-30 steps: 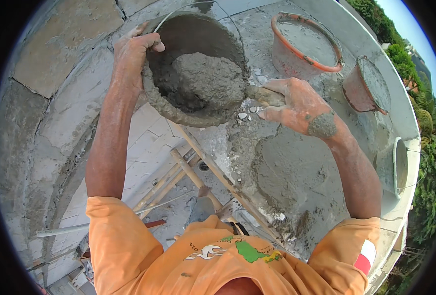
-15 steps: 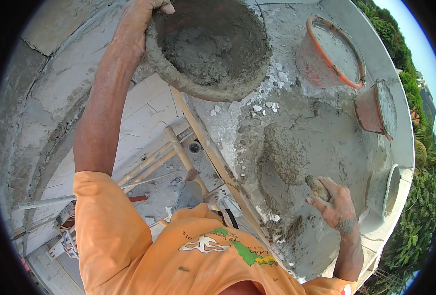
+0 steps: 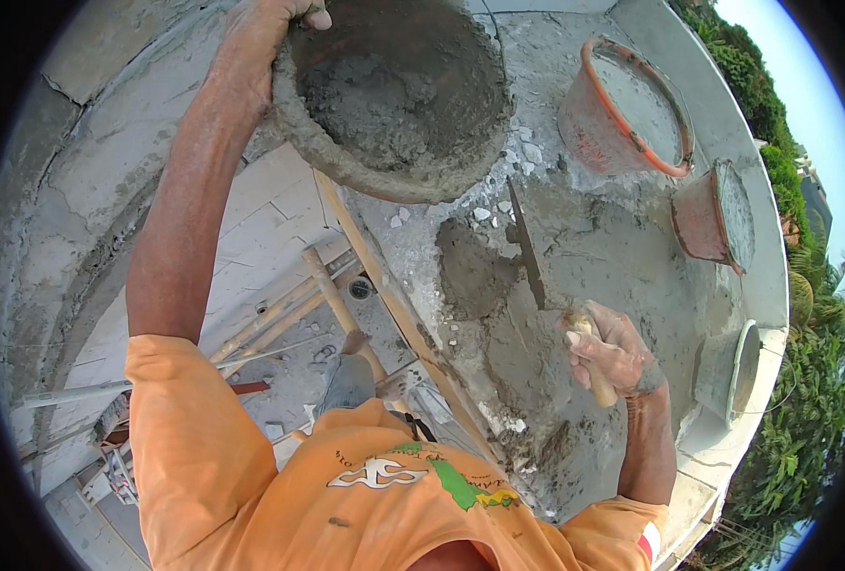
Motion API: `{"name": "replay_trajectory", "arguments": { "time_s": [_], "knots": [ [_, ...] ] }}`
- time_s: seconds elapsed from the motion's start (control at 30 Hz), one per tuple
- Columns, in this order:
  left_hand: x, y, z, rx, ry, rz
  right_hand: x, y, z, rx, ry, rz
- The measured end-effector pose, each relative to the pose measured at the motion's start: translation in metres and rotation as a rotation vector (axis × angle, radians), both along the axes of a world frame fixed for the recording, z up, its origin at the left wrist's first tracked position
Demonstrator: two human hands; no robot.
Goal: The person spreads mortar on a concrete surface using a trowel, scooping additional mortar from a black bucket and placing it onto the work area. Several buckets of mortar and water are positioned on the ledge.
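Wooden-handled steel trowel (image 3: 529,252) gripped in right hand (image 3: 616,354), long axis forward-left over spread grey mortar (image 3: 622,252); round mortar-caked bucket (image 3: 384,181), rim-clasped in left hand (image 3: 275,13)

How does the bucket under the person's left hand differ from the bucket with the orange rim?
Rim: the held bucket has a rim thickly crusted with grey, while the orange-rimmed bucket shows much orange.
Contents: the held bucket has rough, lumpy mortar low inside; the orange-rimmed bucket is filled near its rim with smoother grey material.
Contact: the left hand grips the held bucket; no hand touches the orange-rimmed bucket.
Both have round mouths.
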State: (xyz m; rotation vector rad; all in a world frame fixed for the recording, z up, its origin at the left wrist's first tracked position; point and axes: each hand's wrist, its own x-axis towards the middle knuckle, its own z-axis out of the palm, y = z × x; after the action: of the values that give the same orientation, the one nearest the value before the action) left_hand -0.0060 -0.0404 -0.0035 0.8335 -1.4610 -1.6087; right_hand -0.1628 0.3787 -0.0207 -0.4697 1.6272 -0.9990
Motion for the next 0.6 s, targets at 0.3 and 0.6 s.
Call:
{"name": "replay_trajectory", "arguments": {
  "time_s": [0.3,0.6],
  "knots": [
    [-0.003,0.000,0.007,0.085,0.015,-0.036,0.065,-0.011,-0.019,0.361,1.518,0.814],
    [-0.005,0.003,0.009,0.108,0.076,-0.032,-0.027,0.019,-0.020,0.653,1.434,0.452]
  ]
}}
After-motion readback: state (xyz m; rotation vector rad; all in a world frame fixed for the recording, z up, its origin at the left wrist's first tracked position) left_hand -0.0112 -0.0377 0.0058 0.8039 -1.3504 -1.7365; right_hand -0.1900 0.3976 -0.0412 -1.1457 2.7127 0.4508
